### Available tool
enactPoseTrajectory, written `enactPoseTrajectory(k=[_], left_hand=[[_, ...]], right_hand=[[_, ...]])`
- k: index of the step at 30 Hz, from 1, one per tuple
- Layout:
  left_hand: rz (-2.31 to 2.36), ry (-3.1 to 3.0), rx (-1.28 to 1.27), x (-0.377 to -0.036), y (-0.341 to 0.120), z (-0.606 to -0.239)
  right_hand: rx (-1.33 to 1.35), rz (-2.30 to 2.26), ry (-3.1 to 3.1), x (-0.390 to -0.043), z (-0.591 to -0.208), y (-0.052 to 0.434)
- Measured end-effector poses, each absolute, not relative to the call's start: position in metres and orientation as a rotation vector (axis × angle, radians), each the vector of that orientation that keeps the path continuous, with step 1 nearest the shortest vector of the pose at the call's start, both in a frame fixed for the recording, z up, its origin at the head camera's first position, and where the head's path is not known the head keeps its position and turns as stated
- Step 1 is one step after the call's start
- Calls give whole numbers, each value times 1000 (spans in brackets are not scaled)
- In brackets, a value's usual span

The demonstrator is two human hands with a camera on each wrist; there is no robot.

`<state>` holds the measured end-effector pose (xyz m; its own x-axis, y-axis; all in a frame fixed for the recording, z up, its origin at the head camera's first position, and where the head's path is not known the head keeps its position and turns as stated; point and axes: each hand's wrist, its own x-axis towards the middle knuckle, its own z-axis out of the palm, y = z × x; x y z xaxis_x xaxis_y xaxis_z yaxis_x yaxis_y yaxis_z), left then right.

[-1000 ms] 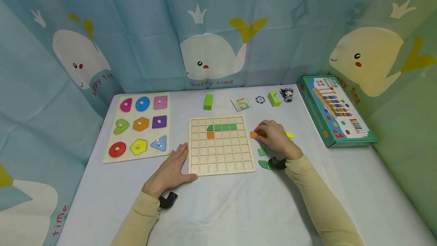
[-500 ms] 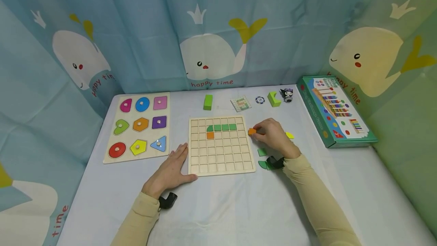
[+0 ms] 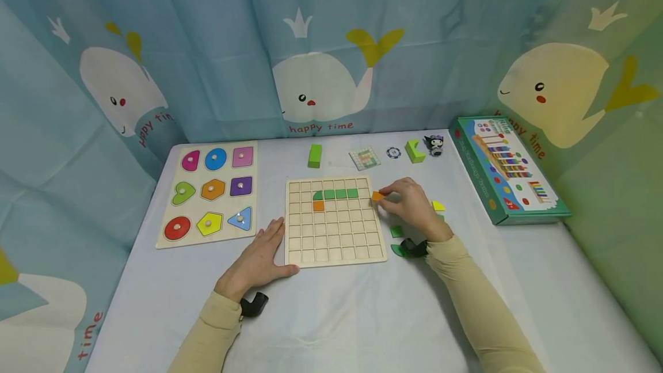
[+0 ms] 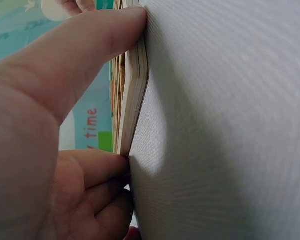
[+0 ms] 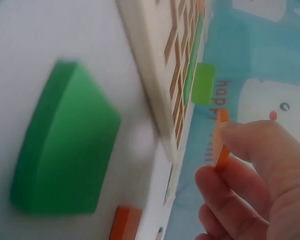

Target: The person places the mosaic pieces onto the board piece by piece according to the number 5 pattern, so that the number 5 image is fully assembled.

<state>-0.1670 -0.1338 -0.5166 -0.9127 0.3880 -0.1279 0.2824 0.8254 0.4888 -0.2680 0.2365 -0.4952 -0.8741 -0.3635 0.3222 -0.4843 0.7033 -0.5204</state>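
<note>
A wooden grid board [image 3: 336, 240] lies flat in the head view. Near its top, a row of several green tiles [image 3: 340, 193] sits in the squares, with one orange tile [image 3: 318, 206] just below the row's left end. My left hand [image 3: 260, 258] rests at the board's near left corner, thumb on the front edge and fingers along the left side. Between thumb and fingertips, my right hand [image 3: 414, 206] pinches an orange square tile [image 5: 221, 141], held up by the board's right edge. Loose green tiles [image 5: 70, 145] lie beneath that hand, partly hidden by the wrist.
Left of the board lies a shape puzzle [image 3: 207, 194]. Behind stand a green block [image 3: 315, 156], a pattern card [image 3: 365, 158], a round chip [image 3: 393, 152], a notched green block [image 3: 415, 151] and a small figure [image 3: 435, 145]. A game box [image 3: 513, 171] sits far right; a yellow piece [image 3: 438, 206] lies nearer.
My right hand has lifted the orange tile from the table and carried it left and a little away from me, to the board's right edge. The left hand stays put.
</note>
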Motion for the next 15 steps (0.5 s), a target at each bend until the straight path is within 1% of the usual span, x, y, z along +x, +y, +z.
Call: enactPoseTrajectory(k=[11, 15], left_hand=[[702, 2786, 528, -166, -135, -517], [698, 2786, 534, -166, -135, -516]], right_hand=[[780, 979, -2706, -269, -496, 209], [855, 964, -2699, -270, -495, 197]])
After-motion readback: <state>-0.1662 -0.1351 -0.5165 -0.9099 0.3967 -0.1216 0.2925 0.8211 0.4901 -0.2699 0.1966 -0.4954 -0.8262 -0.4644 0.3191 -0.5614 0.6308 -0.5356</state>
